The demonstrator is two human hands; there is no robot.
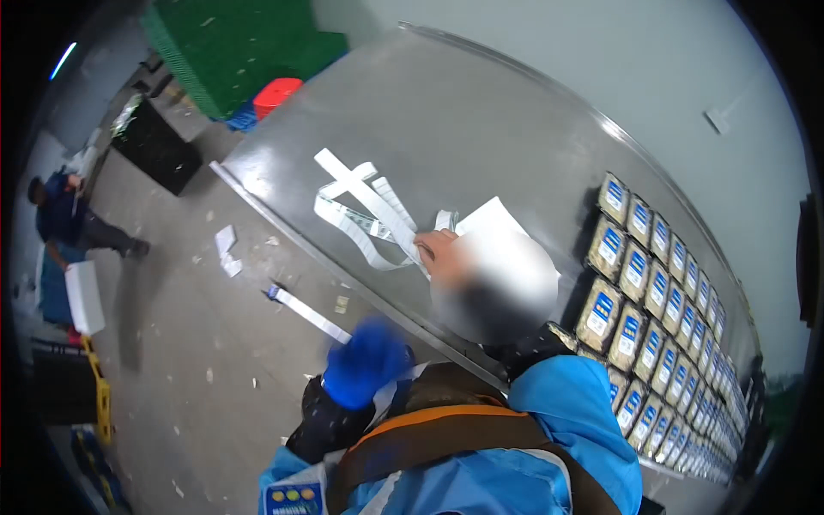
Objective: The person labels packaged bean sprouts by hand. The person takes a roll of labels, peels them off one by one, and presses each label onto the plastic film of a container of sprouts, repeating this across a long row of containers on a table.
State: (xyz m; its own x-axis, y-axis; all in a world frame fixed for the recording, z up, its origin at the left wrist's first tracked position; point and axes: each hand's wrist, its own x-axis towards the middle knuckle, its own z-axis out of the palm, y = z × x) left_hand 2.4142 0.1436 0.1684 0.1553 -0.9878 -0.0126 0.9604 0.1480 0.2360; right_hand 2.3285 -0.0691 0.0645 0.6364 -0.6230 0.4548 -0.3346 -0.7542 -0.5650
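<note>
My right hand [442, 260] is at the table's near edge, its bare fingers pinched on a white paper label strip [352, 184]. That strip lies in loose, crossing loops on the metal table [481, 112]. A white sheet [498, 221] lies just beyond this hand; a blurred patch hides part of both. My left hand [367, 365], in a blue glove and smeared by motion, hangs over the floor off the table's near edge. Beside it, a narrow white strip with a blue end [313, 319] reaches toward the glove; whether the hand grips it cannot be made out.
Rows of packed trays with blue-and-white labels [635, 266] cover the table's right side. Beyond its far left corner stand a red stool [276, 94] and green stacked crates [232, 51]. A black bin [156, 146] and a person carrying a white box [84, 296] are at left. Paper scraps [227, 249] litter the floor.
</note>
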